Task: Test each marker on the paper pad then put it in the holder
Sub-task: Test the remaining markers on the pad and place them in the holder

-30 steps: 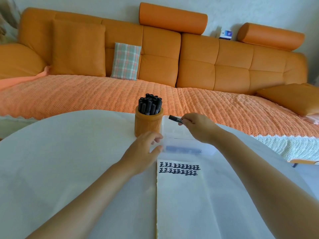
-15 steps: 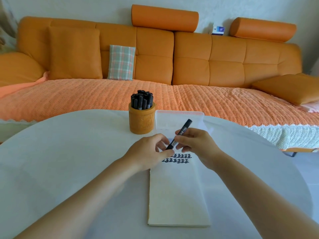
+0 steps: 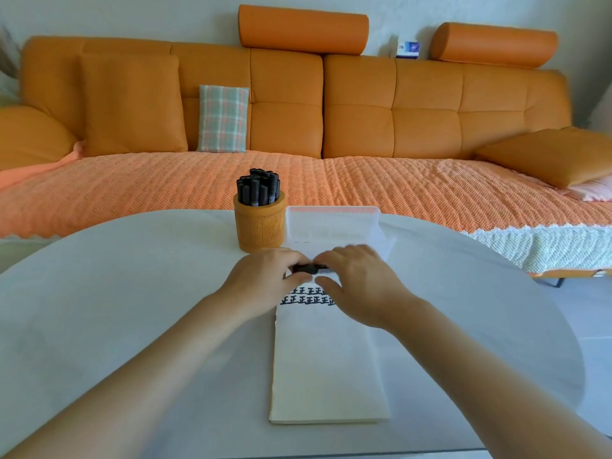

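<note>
Hands together at frame centre: left hand (image 3: 268,276) and right hand (image 3: 357,283), fingers curled, each pinching one end of marker (image 3: 309,268). Long axis left-right, over top of paper pad (image 3: 328,359). Holder (image 3: 260,226) just beyond, up-left, nearer left hand. Likely cap work.

An orange sofa (image 3: 298,104) stands against a pale wall (image 3: 132,14).

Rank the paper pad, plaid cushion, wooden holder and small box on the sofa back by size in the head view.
Largest: paper pad
Then plaid cushion and wooden holder, about alike; cushion farther off
Smallest: small box
</note>
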Motion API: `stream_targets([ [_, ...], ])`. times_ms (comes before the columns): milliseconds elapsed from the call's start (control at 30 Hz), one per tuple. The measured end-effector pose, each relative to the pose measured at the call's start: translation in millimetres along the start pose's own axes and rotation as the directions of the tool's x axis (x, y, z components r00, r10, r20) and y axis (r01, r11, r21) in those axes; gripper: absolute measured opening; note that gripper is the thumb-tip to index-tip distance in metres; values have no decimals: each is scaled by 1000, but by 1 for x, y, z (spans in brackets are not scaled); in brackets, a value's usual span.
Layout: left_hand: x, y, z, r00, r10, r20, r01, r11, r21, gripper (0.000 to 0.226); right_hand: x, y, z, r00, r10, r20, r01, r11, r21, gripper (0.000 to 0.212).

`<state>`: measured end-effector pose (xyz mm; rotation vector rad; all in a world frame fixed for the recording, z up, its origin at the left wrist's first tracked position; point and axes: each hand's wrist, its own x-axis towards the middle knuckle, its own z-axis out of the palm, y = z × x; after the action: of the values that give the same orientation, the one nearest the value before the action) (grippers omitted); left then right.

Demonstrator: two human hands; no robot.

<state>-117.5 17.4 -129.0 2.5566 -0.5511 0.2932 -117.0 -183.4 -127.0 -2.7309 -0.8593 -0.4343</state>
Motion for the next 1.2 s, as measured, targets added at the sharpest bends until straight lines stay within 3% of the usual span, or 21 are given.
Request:
stream_targets([
  [100, -2, 2, 3, 999, 6, -32, -8, 998, -57, 24, -1, -3, 2, 992, 57, 115, -72, 989, 130, 26],
  [433, 0, 5, 3, 999, 13, 35, -5, 974, -224, 11, -1, 5, -8, 993, -6, 121, 9, 1000, -23, 25],
  [600, 1, 3, 2, 1000, -13, 22, 19, 960, -281, 10, -3, 8, -9, 991, 59, 118, -56, 998, -25, 27],
  [733, 1, -2, 3, 999, -37, 2, 37, 975, -221, 11, -6, 9, -11, 972, 109, 208, -114, 993, 11, 41],
  [800, 0, -8, 5, 996, -82, -35, 76, 987, -145, 13, -9, 15, -14, 966, 121, 227, -156, 977, 144, 33],
  [867, -2, -17, 8, 991, -121, -53, 117, 990, -81, 10, -11, 22, -19, 972, 127, 199, -184, 935, 302, 27],
  [967, -7, -29, 11, 986, -165, -30, 165, 986, 7, 12, -10, 31, -19, 966, 195, 168, -249, 869, 427, 37],
  [1100, -12, -42, 14, 975, -223, -1, 222, 971, 92, 15, -13, 33, -15, 936, 253, 244, -347, 563, 750, 58],
  [1200, -14, -47, 15, 975, -224, 13, 222, 972, 71, 20, -17, 34, -14, 932, 241, 270, -360, 553, 752, 71],
])
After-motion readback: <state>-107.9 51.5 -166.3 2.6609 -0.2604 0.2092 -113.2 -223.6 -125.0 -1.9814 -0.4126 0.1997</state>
